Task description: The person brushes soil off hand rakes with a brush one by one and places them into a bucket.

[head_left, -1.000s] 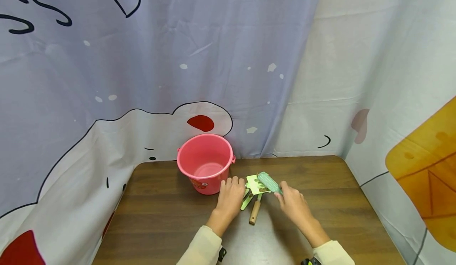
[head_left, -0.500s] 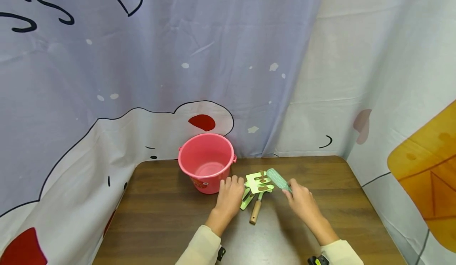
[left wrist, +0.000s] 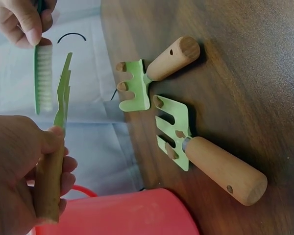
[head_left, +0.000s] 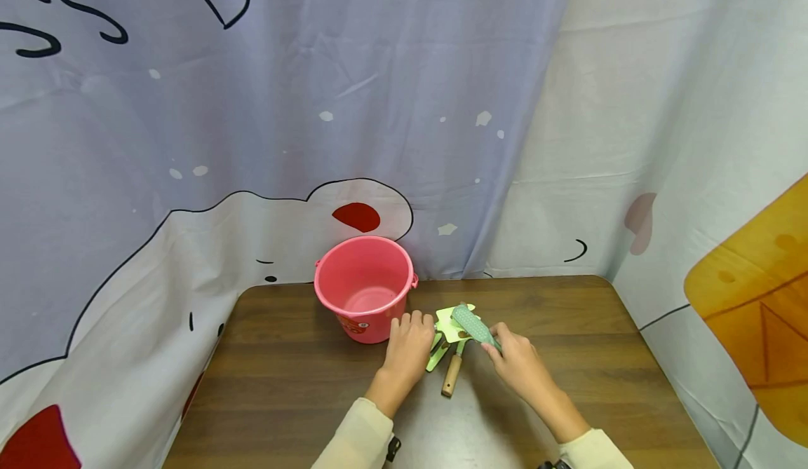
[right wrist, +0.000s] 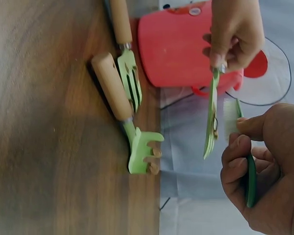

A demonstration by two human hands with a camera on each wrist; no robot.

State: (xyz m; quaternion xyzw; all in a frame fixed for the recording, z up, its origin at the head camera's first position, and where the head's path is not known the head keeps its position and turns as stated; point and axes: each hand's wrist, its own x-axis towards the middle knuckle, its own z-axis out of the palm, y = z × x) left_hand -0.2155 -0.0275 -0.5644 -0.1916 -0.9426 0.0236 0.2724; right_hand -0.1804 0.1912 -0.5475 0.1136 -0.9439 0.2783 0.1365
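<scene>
My left hand [head_left: 409, 350] grips the wooden handle of a small green garden fork [left wrist: 63, 98], its head lifted above the table beside the bucket. Brown smears mark its tines. In my right hand [head_left: 520, 364] is a green brush [head_left: 472, 323] with white bristles, pinched by its handle. The brush head overlaps the fork's head in the head view, and the bristles face the fork in the right wrist view. Below lie a second green fork [left wrist: 174, 127] and a small green rake [left wrist: 137, 85], both wooden-handled with brown lumps on their tines.
A pink bucket [head_left: 379, 325] stands upright at the back of the wooden table [head_left: 284, 385], just beyond my left hand. No contents show inside it. A printed curtain [head_left: 284, 104] hangs behind the table and along its sides.
The brush moved right, toward the fork's tine ends, then came back left over its head. My left hand and the fork stayed almost still; the tools on the table did not move.
</scene>
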